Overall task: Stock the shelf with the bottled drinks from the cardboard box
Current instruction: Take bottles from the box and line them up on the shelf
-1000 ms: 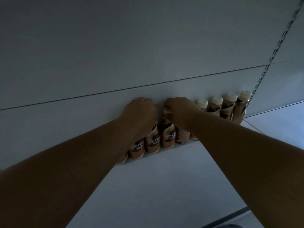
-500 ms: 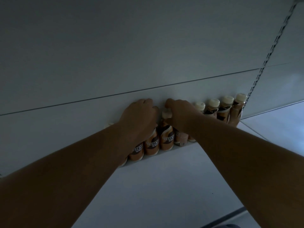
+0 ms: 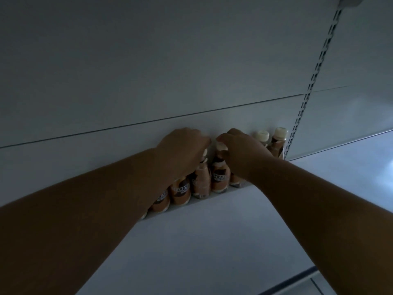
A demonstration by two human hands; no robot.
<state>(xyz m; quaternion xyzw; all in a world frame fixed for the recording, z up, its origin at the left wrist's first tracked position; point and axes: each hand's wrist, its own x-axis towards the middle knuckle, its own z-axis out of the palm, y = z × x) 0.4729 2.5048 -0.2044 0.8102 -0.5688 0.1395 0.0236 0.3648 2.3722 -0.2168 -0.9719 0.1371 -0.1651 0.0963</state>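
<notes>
A row of brown coffee bottles with cream caps stands at the back of a white shelf, against the rear panel. My left hand rests over the tops of the bottles at the left of the row, its fingers curled around them. My right hand covers the bottles in the middle, with its fingertips on one cream cap. Two bottles at the right end stand uncovered. Both forearms stretch over the shelf. The cardboard box is out of view.
A slotted metal upright runs up the back panel just right of the bottles. The white rear wall fills the upper view. A second shelf extends to the right. The shelf's front edge shows at the bottom right.
Both hands have stayed on the bottle tops. My right hand has spread to the right and now hides two of the capped bottles that were showing.
</notes>
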